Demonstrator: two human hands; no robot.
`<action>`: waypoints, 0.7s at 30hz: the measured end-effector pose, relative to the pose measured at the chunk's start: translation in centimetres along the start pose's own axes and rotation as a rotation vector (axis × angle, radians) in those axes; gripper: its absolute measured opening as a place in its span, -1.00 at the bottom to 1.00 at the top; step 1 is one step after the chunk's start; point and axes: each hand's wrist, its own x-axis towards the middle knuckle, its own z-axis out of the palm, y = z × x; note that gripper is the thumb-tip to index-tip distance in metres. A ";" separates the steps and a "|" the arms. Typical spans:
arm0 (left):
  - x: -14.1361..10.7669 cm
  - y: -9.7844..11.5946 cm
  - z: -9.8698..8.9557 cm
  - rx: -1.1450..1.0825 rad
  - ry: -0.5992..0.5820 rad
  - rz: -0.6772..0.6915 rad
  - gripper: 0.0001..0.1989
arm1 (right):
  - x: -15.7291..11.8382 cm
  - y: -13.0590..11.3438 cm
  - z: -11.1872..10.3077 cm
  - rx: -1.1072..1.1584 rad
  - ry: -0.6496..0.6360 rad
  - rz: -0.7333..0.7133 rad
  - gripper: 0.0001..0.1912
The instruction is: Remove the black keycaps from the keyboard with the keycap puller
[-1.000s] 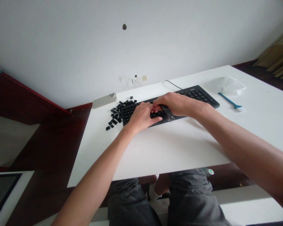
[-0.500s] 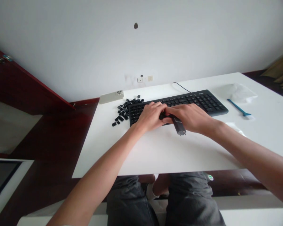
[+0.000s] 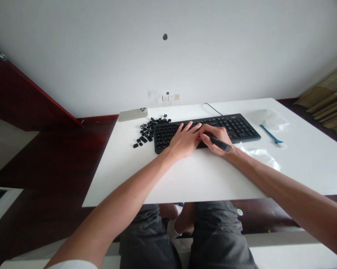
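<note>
A black keyboard (image 3: 245, 129) lies on the white table, and part of its left side shows bare sockets where keycaps are off. My left hand (image 3: 185, 140) rests flat over its middle with the fingers spread. Close beside it, my right hand (image 3: 216, 136) is closed around a dark stick-shaped tool (image 3: 219, 143), held slanted like a pen. The tool's working tip is hidden between the hands at the keys. Loose black keycaps (image 3: 147, 130) lie in a heap off the keyboard's left end.
A phone (image 3: 133, 114) lies at the table's back left. To the right are a blue brush (image 3: 271, 135), a clear plastic bag (image 3: 271, 118) and a crumpled white tissue or bag (image 3: 260, 157). The keyboard's cable (image 3: 212, 108) runs towards the wall. The table's front edge (image 3: 168, 203) is above my knees.
My right hand has turned, so the tool now slants to the right over the wrist. My left fingers have spread out flat. The whole view has shifted slightly, showing more of the white crumpled piece.
</note>
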 end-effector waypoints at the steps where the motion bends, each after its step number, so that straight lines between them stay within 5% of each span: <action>1: 0.0 -0.1 0.0 0.013 -0.001 0.004 -0.49 | 0.0 0.0 0.0 0.007 -0.014 -0.025 -0.76; 15: -0.2 -0.7 0.6 0.061 -0.001 0.066 -0.48 | -0.3 0.2 0.2 -0.029 -0.016 -0.097 -0.77; 21: -0.2 -0.1 0.3 0.018 0.026 -0.007 -0.46 | -0.9 0.3 -0.3 -0.028 0.159 0.033 -0.59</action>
